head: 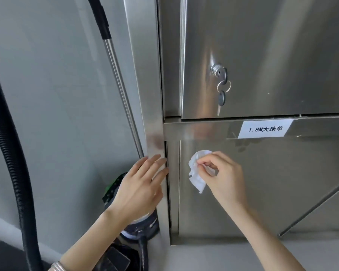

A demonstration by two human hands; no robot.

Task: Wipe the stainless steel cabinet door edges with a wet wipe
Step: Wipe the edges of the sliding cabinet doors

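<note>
Stainless steel cabinet (145,75) fronts fill the view as a person works at the lower door (262,192) with a white wet wipe (197,173). The right hand (223,173) pinches the crumpled wipe between thumb and curled fingers, holding it before the upper left part of that door, just right of the door's left edge; whether the wipe touches the metal cannot be told. The left hand (143,184) lies flat, fingers straight and holding nothing, against the cabinet's upright corner post, its fingertips reaching the dark gap beside the door edge. The wipe sits between the two hands, close to the left fingertips but apart from them. Above, a white label (265,129) with printed characters is stuck to the crossbar, and keys (221,98) hang from the lock (219,70) of the upper door (272,55). A black ribbed hose (6,133) and a metal tube (121,85) lean by the grey wall at left.
</note>
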